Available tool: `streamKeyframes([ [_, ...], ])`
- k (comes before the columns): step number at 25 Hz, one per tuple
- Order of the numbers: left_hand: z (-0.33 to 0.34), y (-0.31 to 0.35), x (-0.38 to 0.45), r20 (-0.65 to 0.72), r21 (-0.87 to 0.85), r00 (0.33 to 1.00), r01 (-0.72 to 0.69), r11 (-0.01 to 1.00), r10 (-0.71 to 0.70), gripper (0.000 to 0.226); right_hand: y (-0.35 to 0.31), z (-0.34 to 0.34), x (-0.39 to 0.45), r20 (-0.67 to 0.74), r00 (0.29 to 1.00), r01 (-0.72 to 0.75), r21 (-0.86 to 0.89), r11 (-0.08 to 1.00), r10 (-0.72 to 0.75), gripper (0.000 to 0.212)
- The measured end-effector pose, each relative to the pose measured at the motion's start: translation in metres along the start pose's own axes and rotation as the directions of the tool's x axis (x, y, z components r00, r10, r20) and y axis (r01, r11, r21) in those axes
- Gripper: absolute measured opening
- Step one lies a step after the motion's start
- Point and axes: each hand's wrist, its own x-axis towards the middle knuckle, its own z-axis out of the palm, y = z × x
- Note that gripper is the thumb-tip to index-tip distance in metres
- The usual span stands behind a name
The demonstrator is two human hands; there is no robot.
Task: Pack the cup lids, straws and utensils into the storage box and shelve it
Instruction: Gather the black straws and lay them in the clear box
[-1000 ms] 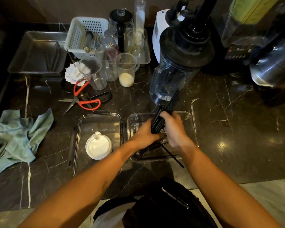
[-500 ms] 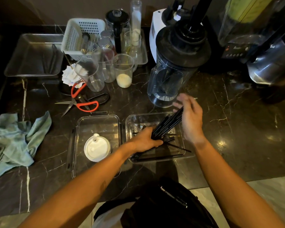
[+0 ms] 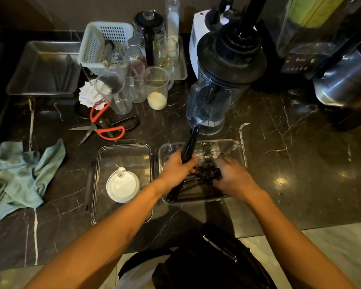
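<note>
A clear storage box (image 3: 237,145) sits on the dark marble counter in front of me. My left hand (image 3: 176,168) is inside it, shut on a bundle of black straws (image 3: 190,143) that tilts up and away toward the blender jar. My right hand (image 3: 232,177), blurred, reaches into the box's right side with its fingers curled over loose black straws (image 3: 205,172) lying on the bottom. More black sticks lie along the box's near wall. To the left, a second clear tray (image 3: 101,156) holds a white cup lid (image 3: 123,187).
A blender jar (image 3: 221,86) stands just behind the box. Orange-handled scissors (image 3: 105,128), clear measuring cups (image 3: 156,88), a white basket (image 3: 104,44) and a metal tray (image 3: 44,69) fill the back left. A green cloth (image 3: 19,176) lies at left. The counter edge is near my body.
My right hand dropped from the raised straw tips down into the box onto the loose straws. My left hand swung its bundle more upright.
</note>
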Motion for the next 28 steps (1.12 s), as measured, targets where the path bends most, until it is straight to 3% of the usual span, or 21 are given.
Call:
streamKeyframes([
  [2, -0.002, 0.005, -0.003, -0.035, -0.053, 0.999, -0.015, 0.998, 0.013, 0.006, -0.005, 0.005, 0.003, 0.045, 0.999, 0.020, -0.160, 0.987, -0.013, 0.067],
  [7, -0.011, 0.013, -0.011, -0.118, -0.160, 0.991, -0.076, 0.984, 0.058, 0.003, -0.006, 0.013, 0.013, 0.035, 0.996, 0.084, -0.286, 0.954, -0.077, 0.037],
  [12, -0.026, 0.017, -0.017, -0.174, -0.305, 0.985, -0.071, 0.950, 0.018, 0.011, -0.004, 0.008, 0.017, 0.109, 0.988, 0.135, -0.267, 0.954, -0.109, 0.030],
  [16, -0.038, 0.016, -0.024, -0.218, -0.376, 0.976, -0.089, 0.922, 0.005, 0.007, -0.005, 0.010, 0.014, 0.127, 0.981, 0.174, -0.254, 0.951, -0.146, 0.043],
  [20, -0.047, 0.019, -0.032, -0.238, -0.551, 0.970, -0.098, 0.829, -0.043, 0.004, -0.012, 0.014, 0.017, 0.131, 0.976, 0.208, -0.302, 0.930, -0.176, 0.026],
  [28, -0.065, 0.011, -0.040, -0.185, -0.758, 0.979, -0.087, 0.646, -0.086, 0.006, -0.024, 0.020, 0.021, 0.132, 0.970, 0.241, -0.416, 0.877, -0.204, 0.023],
])
